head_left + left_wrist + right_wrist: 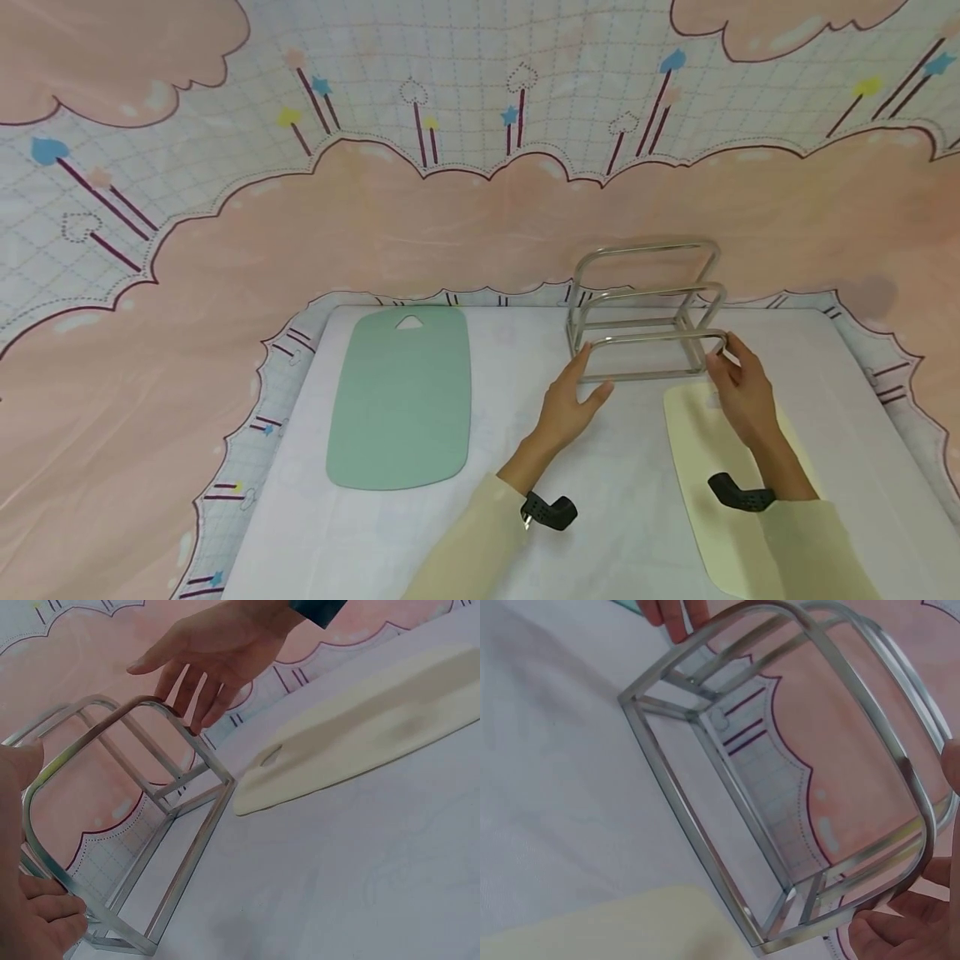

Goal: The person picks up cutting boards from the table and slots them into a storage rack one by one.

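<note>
A silver metal rack [652, 339] with several rounded bar loops stands toward the back right of the white table. My left hand [562, 412] is at the rack's front left corner, fingers along its side and thumb spread apart in front. At the opposite front corner, my right hand [746, 396] touches the bar with its fingertips. The left wrist view shows the fingers of the right hand [217, 652] extended along the outside of the loop, the thumb away from the metal. Part of the left hand [37, 885] is cut off there.
A green cutting board [401, 400] lies flat on the table's left part. A pale yellow cutting board [690, 450] lies at the right, partly under my right forearm. Behind the table [600, 533] hangs a pink patterned cloth [450, 225].
</note>
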`<state>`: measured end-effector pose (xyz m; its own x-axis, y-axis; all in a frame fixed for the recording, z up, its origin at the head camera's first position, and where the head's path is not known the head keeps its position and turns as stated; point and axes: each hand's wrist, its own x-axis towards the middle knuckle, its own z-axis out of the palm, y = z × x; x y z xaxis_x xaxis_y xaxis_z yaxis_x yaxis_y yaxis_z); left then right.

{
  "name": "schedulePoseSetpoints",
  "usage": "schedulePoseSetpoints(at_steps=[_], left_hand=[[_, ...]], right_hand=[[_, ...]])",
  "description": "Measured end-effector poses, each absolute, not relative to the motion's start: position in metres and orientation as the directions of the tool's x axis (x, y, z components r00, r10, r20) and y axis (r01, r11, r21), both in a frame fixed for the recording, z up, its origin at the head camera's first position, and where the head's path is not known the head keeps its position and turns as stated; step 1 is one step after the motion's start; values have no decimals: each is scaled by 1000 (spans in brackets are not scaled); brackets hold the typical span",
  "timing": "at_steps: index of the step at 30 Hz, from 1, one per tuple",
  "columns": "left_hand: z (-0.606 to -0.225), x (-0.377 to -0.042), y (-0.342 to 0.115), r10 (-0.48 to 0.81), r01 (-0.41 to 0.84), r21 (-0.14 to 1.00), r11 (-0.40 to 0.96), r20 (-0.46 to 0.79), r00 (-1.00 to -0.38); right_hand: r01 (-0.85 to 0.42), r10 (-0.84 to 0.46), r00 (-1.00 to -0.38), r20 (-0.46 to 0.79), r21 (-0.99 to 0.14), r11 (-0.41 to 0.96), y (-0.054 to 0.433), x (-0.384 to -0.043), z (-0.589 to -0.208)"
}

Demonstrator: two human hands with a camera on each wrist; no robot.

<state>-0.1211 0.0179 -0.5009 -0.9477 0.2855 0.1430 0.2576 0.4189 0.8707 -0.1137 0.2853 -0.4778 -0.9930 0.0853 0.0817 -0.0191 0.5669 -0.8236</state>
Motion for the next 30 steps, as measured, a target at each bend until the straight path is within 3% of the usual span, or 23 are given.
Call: schedulePoseSetpoints(at_steps=[30], left_hand=[[-504,-108,-11,229,276,863,424,192,-954]], right_hand=[[-96,26,-992,127,-852,514,259,-111,-484]])
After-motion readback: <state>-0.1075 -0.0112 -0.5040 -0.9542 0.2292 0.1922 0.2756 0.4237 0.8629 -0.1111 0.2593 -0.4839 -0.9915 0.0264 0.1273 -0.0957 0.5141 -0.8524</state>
